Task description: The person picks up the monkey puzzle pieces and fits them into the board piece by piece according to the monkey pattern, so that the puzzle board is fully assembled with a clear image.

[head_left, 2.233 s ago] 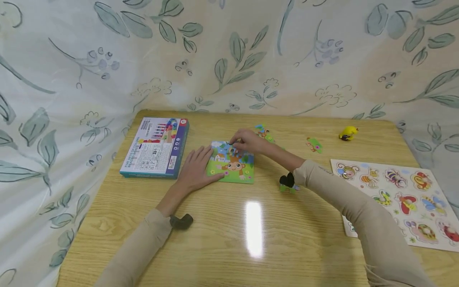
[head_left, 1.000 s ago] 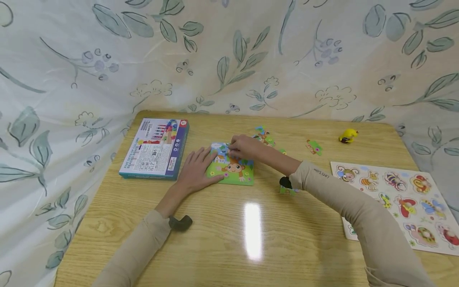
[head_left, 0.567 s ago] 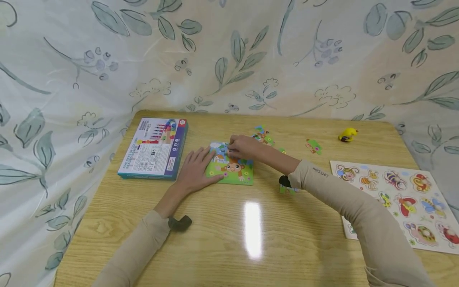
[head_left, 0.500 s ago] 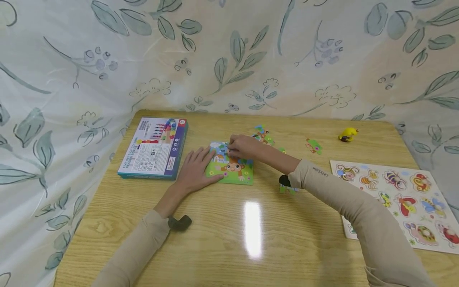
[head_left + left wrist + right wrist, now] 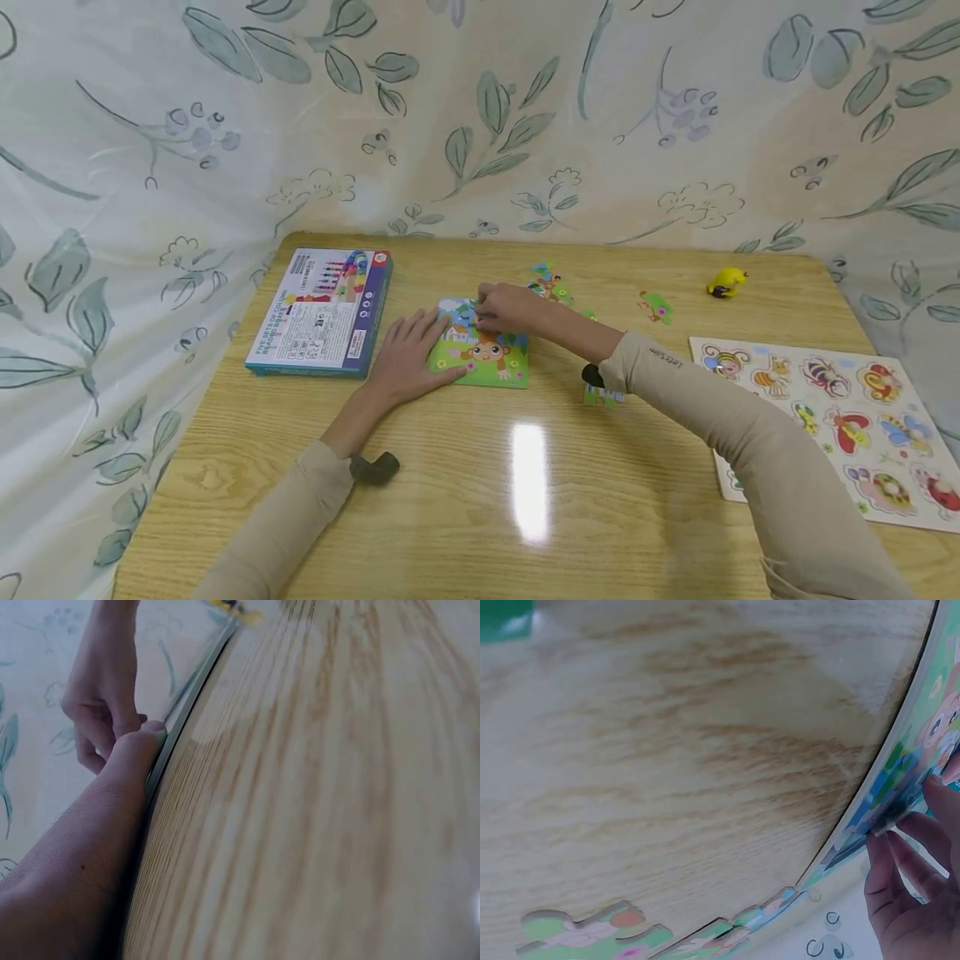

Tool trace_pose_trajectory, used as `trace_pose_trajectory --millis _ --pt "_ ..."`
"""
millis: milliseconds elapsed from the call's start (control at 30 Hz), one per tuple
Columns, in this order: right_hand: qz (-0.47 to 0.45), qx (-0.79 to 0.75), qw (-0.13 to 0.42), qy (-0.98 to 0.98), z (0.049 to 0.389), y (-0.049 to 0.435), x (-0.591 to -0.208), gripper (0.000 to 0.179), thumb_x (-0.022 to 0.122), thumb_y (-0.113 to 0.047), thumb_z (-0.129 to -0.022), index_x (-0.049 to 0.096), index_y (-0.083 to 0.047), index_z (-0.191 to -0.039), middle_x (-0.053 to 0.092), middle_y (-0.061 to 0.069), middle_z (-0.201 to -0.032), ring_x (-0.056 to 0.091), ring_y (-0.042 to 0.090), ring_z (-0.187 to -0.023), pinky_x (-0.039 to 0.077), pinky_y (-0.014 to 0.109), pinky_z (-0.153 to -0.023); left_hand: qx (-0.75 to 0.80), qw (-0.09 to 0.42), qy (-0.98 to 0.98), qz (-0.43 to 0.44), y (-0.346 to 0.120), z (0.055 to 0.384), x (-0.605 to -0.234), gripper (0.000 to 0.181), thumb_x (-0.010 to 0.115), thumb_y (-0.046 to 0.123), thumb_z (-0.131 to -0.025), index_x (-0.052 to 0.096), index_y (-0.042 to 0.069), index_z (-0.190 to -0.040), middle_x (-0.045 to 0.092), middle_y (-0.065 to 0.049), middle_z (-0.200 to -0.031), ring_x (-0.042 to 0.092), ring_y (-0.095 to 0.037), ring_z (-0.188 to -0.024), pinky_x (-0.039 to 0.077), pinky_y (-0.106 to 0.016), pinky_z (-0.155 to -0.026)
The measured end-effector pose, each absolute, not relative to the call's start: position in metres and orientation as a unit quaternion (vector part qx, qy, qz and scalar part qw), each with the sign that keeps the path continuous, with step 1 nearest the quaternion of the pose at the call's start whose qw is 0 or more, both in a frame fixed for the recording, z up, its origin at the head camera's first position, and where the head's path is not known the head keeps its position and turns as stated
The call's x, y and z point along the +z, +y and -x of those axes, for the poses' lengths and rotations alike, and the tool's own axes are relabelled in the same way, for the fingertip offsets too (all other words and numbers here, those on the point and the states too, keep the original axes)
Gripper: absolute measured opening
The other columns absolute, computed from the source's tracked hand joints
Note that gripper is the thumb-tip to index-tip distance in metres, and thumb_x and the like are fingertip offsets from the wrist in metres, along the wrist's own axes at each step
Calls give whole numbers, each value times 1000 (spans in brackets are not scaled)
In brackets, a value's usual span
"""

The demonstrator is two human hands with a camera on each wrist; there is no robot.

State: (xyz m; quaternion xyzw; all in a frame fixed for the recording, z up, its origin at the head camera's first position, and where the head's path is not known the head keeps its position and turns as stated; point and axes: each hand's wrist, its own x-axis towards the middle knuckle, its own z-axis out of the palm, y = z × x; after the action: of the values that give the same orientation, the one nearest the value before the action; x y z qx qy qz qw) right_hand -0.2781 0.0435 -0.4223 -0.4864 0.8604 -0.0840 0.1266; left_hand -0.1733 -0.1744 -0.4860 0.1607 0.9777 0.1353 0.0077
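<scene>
A square jigsaw puzzle [image 5: 491, 372] with a monkey picture lies on the table, mid-left in the head view. My left hand [image 5: 408, 357] rests on its left side, fingers spread and the thumb along the lower edge. At the upper right part of the picture, my right hand [image 5: 512, 308] has curled fingers. The right wrist view shows its thumb and fingertips pinching a small puzzle piece [image 5: 885, 823] at the board's surface. Most of that piece is hidden by the fingers. In the left wrist view the right hand [image 5: 101, 705] appears beyond the left thumb.
Loose puzzle pieces lie behind the right hand [image 5: 553, 287], farther right [image 5: 657, 307] and under the right wrist [image 5: 602, 397]. A bead-set box [image 5: 318, 312] sits at left. To the right are a yellow toy bird [image 5: 727, 282] and an insect picture board [image 5: 813, 400].
Since the oldest frame, my right hand has turned slightly and drawn its fingers in, staying over the puzzle's upper part. The left hand keeps its place. Over the last half second almost nothing differs.
</scene>
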Motion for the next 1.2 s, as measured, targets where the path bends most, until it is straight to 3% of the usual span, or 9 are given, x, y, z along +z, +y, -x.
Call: trace_pose_trajectory --millis 200,300,400,500,867,1200 --pt "500 -67 107 857 274 43 -424 27 54 -20 -100 73 -3 -94 61 14 -107 61 23 -84 55 29 -75 137 5 977 -162 -175 174 -490 95 44 79 -83 20 24 -156 18 -2 -164 15 -29 -152 11 -53 -123" --pt "494 -56 116 860 274 49 -424 31 53 -23 -100 69 -1 -114 59 17 -118 60 30 -97 54 36 -85 138 3 977 -164 -174 174 -492 95 42 80 -82 20 24 -156 18 -1 -164 15 -29 -152 12 -54 -123" --pt "476 -82 129 866 279 63 -424 43 53 -26 -100 55 -1 -135 53 20 -134 54 38 -116 49 46 -100 137 3 976 -167 -173 174 -493 95 41 81 -82 20 25 -156 18 -1 -164 16 -30 -151 13 -55 -123" --pt "445 -134 133 875 288 81 -417 53 56 -25 -99 44 1 -143 46 23 -141 47 41 -128 43 51 -107 137 0 976 -169 -173 173 -493 95 42 81 -82 21 25 -156 18 -2 -164 17 -30 -151 13 -55 -122" --pt "356 -144 140 913 321 140 -409 59 62 -21 -95 41 9 -141 47 28 -139 46 42 -127 43 53 -106 138 -6 976 -167 -177 172 -491 94 47 76 -83 22 22 -156 19 -3 -164 16 -30 -151 11 -54 -123" --pt "359 -142 137 912 323 156 -408 51 63 -11 -92 47 11 -135 49 30 -136 46 45 -128 41 56 -107 132 -7 976 -171 -178 172 -496 95 45 77 -83 21 23 -156 18 -2 -164 16 -30 -151 11 -54 -123"
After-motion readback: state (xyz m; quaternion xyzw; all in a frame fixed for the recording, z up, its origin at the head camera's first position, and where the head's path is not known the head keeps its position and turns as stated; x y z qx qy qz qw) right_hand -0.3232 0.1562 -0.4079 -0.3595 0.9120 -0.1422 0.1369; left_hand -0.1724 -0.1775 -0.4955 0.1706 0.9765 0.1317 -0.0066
